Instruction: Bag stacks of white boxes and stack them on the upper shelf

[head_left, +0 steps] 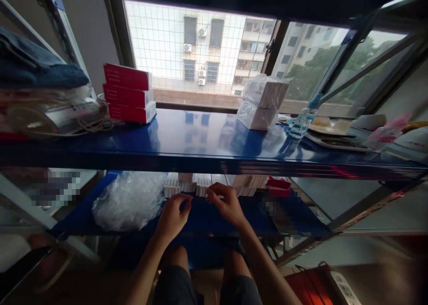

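Both hands hover over the lower blue shelf [203,216], a short gap apart. My left hand [174,213] has its fingers curled, the thumb tip close to the index fingertip; anything between them is too small or clear to make out. Facing it, my right hand [229,204] is bent into a similar pinch, and what it may hold cannot be seen either. Behind the hands stand rows of small white boxes [172,185], partly covered by the upper shelf's edge and my right hand. A heap of clear plastic bags [130,202] lies left of my left hand.
Above runs a blue upper shelf [194,138] with stacked red-and-white boxes [127,93], plastic-wrapped white boxes [264,102], a clear bottle [302,122] and a tray [337,142]. Red boxes [278,185] sit at the lower shelf's right. A power strip [344,287] is low right.
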A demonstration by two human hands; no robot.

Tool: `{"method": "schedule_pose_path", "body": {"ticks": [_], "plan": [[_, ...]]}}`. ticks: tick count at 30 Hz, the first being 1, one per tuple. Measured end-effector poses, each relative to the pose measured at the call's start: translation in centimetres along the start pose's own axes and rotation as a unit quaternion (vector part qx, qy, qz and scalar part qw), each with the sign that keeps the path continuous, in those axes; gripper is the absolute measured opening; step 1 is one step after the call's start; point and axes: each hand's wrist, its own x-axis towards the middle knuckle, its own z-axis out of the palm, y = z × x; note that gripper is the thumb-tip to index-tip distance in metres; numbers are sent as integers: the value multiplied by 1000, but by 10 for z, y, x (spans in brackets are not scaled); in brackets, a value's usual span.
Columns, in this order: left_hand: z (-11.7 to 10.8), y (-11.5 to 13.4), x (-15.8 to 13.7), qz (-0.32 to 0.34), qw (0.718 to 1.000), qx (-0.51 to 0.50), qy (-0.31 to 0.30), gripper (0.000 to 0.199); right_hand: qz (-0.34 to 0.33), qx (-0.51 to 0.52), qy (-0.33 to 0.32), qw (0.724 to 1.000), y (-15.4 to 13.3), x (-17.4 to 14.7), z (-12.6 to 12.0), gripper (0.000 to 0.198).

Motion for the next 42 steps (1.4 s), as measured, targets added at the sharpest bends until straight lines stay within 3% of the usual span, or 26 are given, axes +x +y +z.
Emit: {"method": "schedule_pose_path", "body": {"ticks": [3, 6, 9, 12, 16, 18, 20, 23, 25, 30, 35, 38, 40, 42], "plan": [[6, -52, -15, -12, 995, 80, 50, 25, 71, 53, -25, 996, 56, -3, 41, 35], [18, -86, -32, -13, 991, 121, 48, 26, 120, 128, -25, 984, 97, -13, 80, 40], [32, -103, -46, -18, 992, 126, 23, 27, 149, 129, 6, 980, 121, -23, 109, 45], [31, -100, -52, -14, 993, 112, 20, 27, 134, 63, 28, 989, 129, -30, 120, 44], [-11, -79, -40, -15, 986, 125, 113, 26, 111, 24, 14, 993, 123, -34, 117, 42], [-40, -77, -29, -23, 966, 167, 194, 25, 111, 32, 11, 993, 120, -35, 114, 42], [-66, -85, -19, -60, 942, 231, 235, 27, 114, 39, 10, 993, 117, -36, 113, 42], [-88, -107, -10, -156, 920, 317, 169, 33, 117, 43, 7, 992, 115, -36, 112, 41], [-92, -115, -8, -176, 917, 338, 121, 25, 119, 50, 8, 992, 115, -37, 112, 42], [-79, -86, -1, -51, 943, 265, 194, 26, 127, 66, 8, 990, 117, -38, 109, 43], [-65, -45, 1, -47, 973, 107, 199, 23, 135, 102, 18, 985, 121, -37, 109, 45], [-52, -20, -7, -30, 992, -26, 123, 20, 175, 195, 41, 964, 120, -30, 108, 48], [-38, -3, -12, -13, 995, -93, 27, 14, 199, 262, 57, 943, 115, -24, 101, 56], [-22, 12, -17, -5, 987, -148, -70, 13, 196, 262, 80, 942, 106, -21, 87, 65]]}}
